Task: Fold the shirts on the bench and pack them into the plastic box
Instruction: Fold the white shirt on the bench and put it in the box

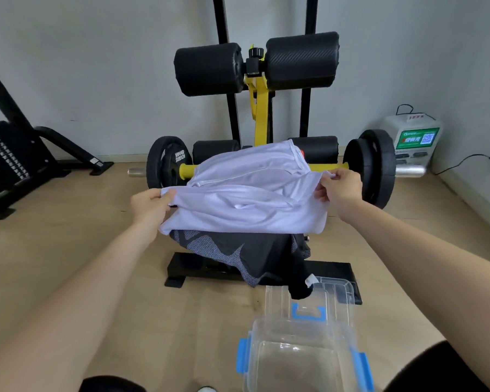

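Along the left edge of the room we see a black exercise machine (12, 159) on the pale wooden floor (68, 250), with a plain grey wall (96, 66) behind it. Our left hand (149, 206) pinches the left edge of the white shirt (246, 199), thumb on top. We hold that shirt stretched across the bench (260, 114), a yellow-and-black frame with black roller pads (210, 69) and weight plates (164, 165) on its bar. Beneath it a black and grey patterned shirt (238, 253) drapes over the bench's near edge, one corner hanging in front of the clear lid (331, 295). Our right hand (341, 188) grips the white shirt's right edge, fingers curled round the cloth. On the floor before the bench's foot sits the open plastic box (255, 332) with blue latches, the lid propped behind it. At the far right wall stands a white charging cabinet (413, 140), with a cable running along the wall beside it.
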{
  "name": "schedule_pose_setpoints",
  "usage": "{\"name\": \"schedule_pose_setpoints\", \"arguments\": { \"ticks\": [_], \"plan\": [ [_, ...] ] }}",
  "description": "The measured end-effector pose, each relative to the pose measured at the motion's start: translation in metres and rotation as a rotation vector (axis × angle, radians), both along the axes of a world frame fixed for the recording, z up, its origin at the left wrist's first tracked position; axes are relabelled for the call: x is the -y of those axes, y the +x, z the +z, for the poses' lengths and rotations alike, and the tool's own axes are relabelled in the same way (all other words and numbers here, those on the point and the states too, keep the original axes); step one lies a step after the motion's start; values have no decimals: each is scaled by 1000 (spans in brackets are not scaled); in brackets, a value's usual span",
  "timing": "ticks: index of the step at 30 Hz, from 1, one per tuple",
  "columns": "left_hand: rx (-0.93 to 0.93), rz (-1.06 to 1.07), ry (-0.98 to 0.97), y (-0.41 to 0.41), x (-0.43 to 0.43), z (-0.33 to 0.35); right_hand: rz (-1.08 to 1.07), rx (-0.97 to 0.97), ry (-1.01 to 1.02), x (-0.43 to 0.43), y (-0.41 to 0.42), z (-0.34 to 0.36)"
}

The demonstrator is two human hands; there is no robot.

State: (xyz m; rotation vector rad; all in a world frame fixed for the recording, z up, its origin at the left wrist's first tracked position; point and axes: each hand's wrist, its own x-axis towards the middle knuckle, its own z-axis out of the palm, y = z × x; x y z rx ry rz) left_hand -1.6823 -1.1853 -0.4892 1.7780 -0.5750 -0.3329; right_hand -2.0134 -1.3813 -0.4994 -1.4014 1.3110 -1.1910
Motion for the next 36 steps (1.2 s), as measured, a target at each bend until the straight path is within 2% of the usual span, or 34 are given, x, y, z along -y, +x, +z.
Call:
{"name": "schedule_pose_setpoints", "arguments": {
  "ticks": [2, 4, 9, 12, 16, 18, 20, 23, 26, 31, 36],
  "plan": [
    [-76, 107, -102, -4, 4, 13, -16, 151, 83, 2, 0, 4],
    [-232, 169, -246, -5, 10, 25, -37, 287, 155, 6, 0, 9],
    [-470, 220, -458, 6, 23, 41, -66, 551, 241, 20, 0, 21],
    [-462, 252, -439, 14, 31, 37, -66, 631, 249, 25, 2, 29],
    [-408, 270, -383, 26, 45, 22, 57, 588, 225, 36, 9, 32],
    [-420, 260, -321, 32, 53, 16, 180, 533, 250, 40, 13, 31],
    [-417, 229, -248, 35, 60, 7, 247, 362, 261, 40, 18, 25],
    [-190, 204, -40, 35, 65, -4, 164, 10, 136, 38, 26, 14],
    [66, -40, 29, 14, 66, 4, 154, -188, -90, 35, 31, 13],
    [448, -601, 163, -28, 63, 23, 502, -374, -296, 17, 33, 19],
    [621, -778, 308, -30, 39, 19, 777, -648, -335, -8, 21, 24]
  ]
}}
